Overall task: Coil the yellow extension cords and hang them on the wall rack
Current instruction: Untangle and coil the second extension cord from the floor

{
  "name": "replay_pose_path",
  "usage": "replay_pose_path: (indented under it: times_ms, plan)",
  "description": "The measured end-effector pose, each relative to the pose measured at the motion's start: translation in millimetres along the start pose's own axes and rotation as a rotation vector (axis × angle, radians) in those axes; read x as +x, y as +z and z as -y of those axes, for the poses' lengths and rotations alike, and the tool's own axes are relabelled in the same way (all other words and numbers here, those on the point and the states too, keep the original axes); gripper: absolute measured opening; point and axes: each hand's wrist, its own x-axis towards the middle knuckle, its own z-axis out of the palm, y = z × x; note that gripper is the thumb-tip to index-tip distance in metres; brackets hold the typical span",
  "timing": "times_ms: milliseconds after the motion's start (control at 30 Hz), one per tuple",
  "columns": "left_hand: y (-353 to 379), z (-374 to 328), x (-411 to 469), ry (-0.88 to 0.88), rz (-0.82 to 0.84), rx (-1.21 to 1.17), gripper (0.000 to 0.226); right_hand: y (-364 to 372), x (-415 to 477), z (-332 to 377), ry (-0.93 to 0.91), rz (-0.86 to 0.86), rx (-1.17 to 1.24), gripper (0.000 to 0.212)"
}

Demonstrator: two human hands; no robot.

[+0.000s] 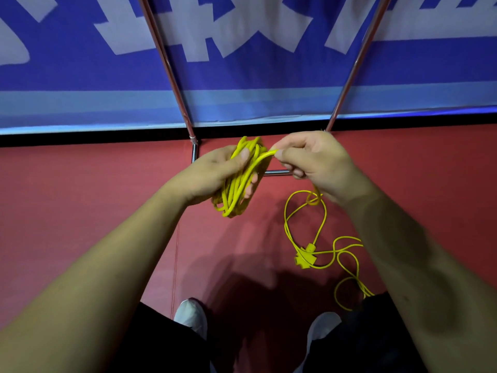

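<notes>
My left hand (212, 175) grips a bundle of several loops of yellow extension cord (236, 189), thumb pressed across the strands. My right hand (314, 160) pinches one strand of the same cord just right of the bundle. From under my right wrist the cord drops in loose loops (304, 219) onto the red floor. A yellow multi-way socket block (306, 255) lies there with more slack cord curling to its right. A chrome tube rack (172, 71) stands against the blue banner, with its base bar behind my hands.
A blue banner (80, 76) with large white characters covers the wall ahead. The rack's second chrome leg (355, 65) slants up at the right. My two white shoes (192, 317) stand on the red floor (80, 184) at the bottom.
</notes>
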Motion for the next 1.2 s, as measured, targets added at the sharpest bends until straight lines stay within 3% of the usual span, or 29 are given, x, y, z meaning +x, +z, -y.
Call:
replay_pose_path:
  times_ms: [67,167,267,467,600,967,1033,1200]
  plan:
    - [0.9,0.9,-0.1,-0.024,0.025,0.157,0.06,-0.3,-1.2,2.2,-0.034,-0.012,-0.011,0.015]
    - [2.3,5.1,2.4,-0.097,-0.013,0.315,0.038,-0.2,-1.4,2.8,-0.076,0.006,-0.02,0.012]
    - [4.1,8.0,1.6,-0.141,-0.025,0.374,0.035,-0.4,0.4,0.5,-0.103,-0.032,-0.104,0.017]
    - [-2.6,-5.1,-5.9,-0.068,0.045,0.028,0.027,-12.6,5.4,-1.5,-0.177,-0.075,-0.172,0.015]
    - [-9.9,-11.7,-9.8,-0.024,0.026,0.031,0.022,-20.0,2.2,2.4,-0.221,0.061,-0.148,0.015]
    - [-14.2,-14.1,-8.4,0.153,-0.132,-0.174,0.015,-26.2,12.0,-16.6,-0.215,-0.036,-0.226,0.018]
    - [-17.8,-14.9,-8.7,0.187,-0.135,-0.265,0.02,-27.3,13.6,-20.8,-0.207,-0.05,-0.274,0.012]
    - [-28.6,-13.8,-7.0,0.254,-0.112,-0.539,0.046,-31.9,17.0,-28.2,-0.128,-0.124,-0.271,0.022]
